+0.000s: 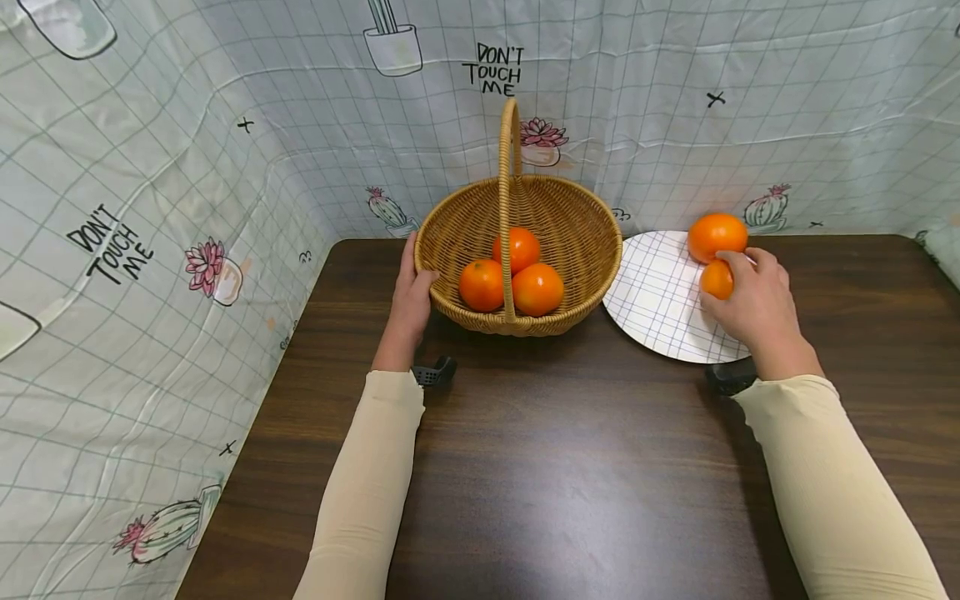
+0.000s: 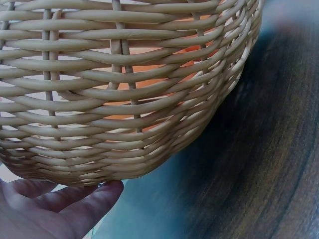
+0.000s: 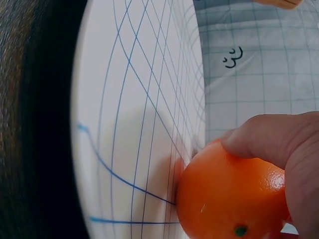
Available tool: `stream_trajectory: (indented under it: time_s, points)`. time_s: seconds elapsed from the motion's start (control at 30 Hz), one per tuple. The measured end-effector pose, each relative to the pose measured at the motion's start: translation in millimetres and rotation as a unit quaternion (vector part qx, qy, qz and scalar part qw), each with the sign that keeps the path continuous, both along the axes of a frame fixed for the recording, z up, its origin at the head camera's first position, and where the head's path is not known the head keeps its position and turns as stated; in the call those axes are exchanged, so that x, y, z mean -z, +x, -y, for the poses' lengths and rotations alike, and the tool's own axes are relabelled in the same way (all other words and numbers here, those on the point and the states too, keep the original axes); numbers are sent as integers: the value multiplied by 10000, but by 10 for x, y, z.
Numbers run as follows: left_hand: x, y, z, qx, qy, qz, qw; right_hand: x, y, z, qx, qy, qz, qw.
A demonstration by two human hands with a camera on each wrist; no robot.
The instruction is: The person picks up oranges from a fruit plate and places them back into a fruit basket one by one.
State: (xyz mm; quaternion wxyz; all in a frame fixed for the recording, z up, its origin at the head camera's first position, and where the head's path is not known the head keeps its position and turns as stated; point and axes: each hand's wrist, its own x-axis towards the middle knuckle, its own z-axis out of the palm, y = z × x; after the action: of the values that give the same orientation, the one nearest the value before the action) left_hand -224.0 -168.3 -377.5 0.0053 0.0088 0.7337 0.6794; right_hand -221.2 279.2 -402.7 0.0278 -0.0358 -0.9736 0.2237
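Note:
A wicker basket (image 1: 585, 221) with a tall handle stands at the back of the table, with three oranges (image 1: 537, 289) inside. My left hand (image 1: 411, 292) grips its left side, thumb at the rim and fingers against the outer weave. In the left wrist view those fingertips (image 2: 112, 188) touch the basket's woven wall (image 2: 84, 129). On the right, my right hand (image 1: 761, 304) holds an orange (image 1: 717, 279) between thumb and fingers over a round white plate (image 1: 652, 308) with blue lines. Another orange (image 1: 717, 237) sits just behind it at the plate's far edge.
A dark wooden table (image 1: 570, 467) spreads beneath everything. Patterned cloth (image 1: 637, 100) hangs right behind the basket and plate, and more cloth (image 1: 165, 333) runs along the left side. The plate's left edge lies close beside the basket.

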Motion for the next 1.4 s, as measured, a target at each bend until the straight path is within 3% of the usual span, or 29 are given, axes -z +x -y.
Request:
stream_trajectory:
  time_s: [0.63,1.4]
  points:
    - [-36,5,-14,-20,12,87,10000,6,4,21,102,-110,74,9999]
    - [-24,7,-10,-9,-27,32,10000,-132,57,186,39,-82,-433,9990]
